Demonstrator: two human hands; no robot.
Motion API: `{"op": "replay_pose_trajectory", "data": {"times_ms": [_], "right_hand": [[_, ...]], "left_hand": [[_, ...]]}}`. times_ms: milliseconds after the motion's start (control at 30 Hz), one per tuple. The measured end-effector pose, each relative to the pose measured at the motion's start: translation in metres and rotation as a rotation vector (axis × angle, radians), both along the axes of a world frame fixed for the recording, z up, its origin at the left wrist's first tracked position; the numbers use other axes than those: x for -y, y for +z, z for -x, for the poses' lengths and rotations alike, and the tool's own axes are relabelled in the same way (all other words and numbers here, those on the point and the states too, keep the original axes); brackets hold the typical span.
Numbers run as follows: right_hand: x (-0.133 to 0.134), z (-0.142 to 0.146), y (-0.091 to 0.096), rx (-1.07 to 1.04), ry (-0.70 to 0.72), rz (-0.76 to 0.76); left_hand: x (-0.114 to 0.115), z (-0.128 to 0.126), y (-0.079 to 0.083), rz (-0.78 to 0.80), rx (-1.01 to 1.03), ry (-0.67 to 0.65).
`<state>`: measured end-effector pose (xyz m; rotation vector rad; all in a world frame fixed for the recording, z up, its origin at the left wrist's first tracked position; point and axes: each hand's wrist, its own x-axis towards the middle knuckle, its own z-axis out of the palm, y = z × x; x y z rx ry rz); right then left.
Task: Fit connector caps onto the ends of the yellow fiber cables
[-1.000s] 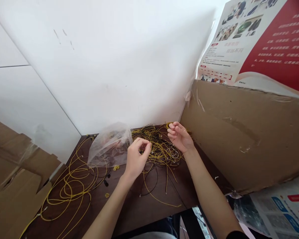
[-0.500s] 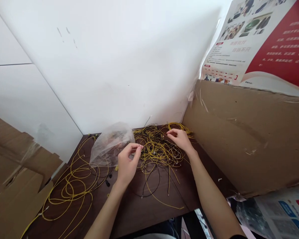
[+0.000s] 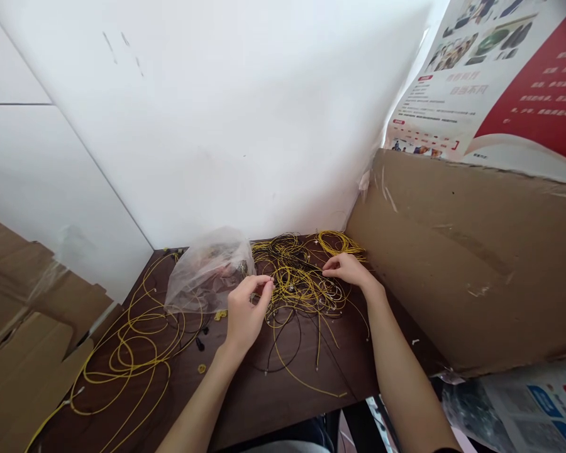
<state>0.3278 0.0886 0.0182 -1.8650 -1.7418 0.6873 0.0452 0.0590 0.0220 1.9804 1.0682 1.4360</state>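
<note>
A tangle of thin yellow and black cables [image 3: 302, 289] with small pale end connectors lies on the dark brown table against the white wall. At its left edge, my left hand [image 3: 248, 308] pinches what looks like a thin cable end between thumb and index finger; the tip is tiny and pale. Over the tangle's right side, my right hand [image 3: 351, 270] has thumb and fingertips pressed together. What lies between them is too small to make out. A coil of yellow cable [image 3: 338, 241] sits just behind the right hand.
Left of my left hand lies a clear plastic bag [image 3: 202, 270] with contents inside. Loose yellow cable loops [image 3: 127, 358] spread over the left table. Small black pieces [image 3: 200, 344] and a yellow ring [image 3: 201, 369] lie nearby. Cardboard stands at left [image 3: 33, 327] and right [image 3: 453, 264].
My right hand has come down and slightly to the right, and its fingers have closed together. My left hand stays almost in place, still pinching. The view has shifted slightly.
</note>
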Motion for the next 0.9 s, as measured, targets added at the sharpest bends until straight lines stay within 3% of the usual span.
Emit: {"op": "replay_pose_trajectory", "data": {"times_ms": [300,900], "right_hand": [[0.0021,-0.0069,0.0032,-0.101,0.035,-0.011],[-0.0013,-0.0051,-0.0019,-0.001,0.011,0.054]], "left_hand": [[0.0043,0.0101,-0.003,-0.156,-0.133,-0.03],[0.0062,0.0058,-0.0112,-0.143,-0.217,-0.093]]}}
